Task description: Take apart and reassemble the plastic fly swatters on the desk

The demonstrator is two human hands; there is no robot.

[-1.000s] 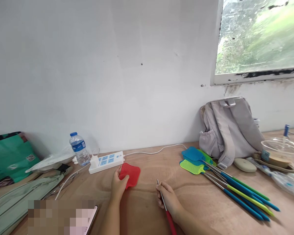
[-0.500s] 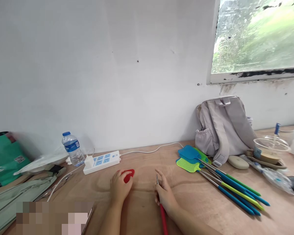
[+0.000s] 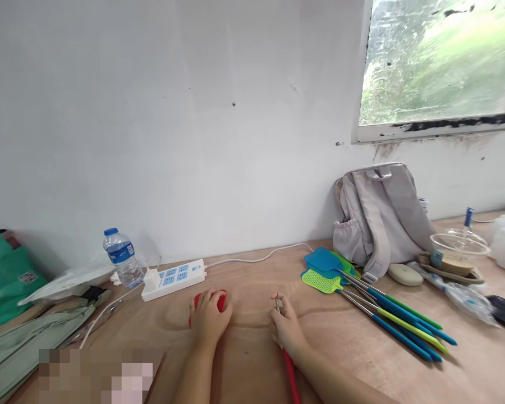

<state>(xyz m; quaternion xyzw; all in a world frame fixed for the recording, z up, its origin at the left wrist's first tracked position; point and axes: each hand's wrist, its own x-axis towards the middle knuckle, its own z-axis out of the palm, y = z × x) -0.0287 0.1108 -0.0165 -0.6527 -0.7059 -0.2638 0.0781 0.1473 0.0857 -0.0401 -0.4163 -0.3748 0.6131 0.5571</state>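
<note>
My left hand (image 3: 212, 317) is closed over a red fly swatter head (image 3: 223, 303), palm down at the tabletop. Red shows on both sides of the fingers, but most of the piece is hidden beneath them. In my right hand (image 3: 287, 325) is a fly swatter handle (image 3: 291, 377), a thin metal rod with a red grip. The rod's tip points up and away, close to my bent fingers, apart from the red head. To the right lie several fly swatters (image 3: 398, 320) with blue and green heads, touching neither hand.
A white power strip (image 3: 174, 279) and a water bottle (image 3: 122, 261) stand at the back left. Farther right are a grey backpack (image 3: 381, 216), a beige oval case (image 3: 404, 275) and a plastic cup (image 3: 458, 249). A green bag (image 3: 12, 280) sits far left.
My left hand has turned further over the red head, which now shows on both sides of it. My right hand's fingers have curled in near the rod tip. The view has shifted slightly.
</note>
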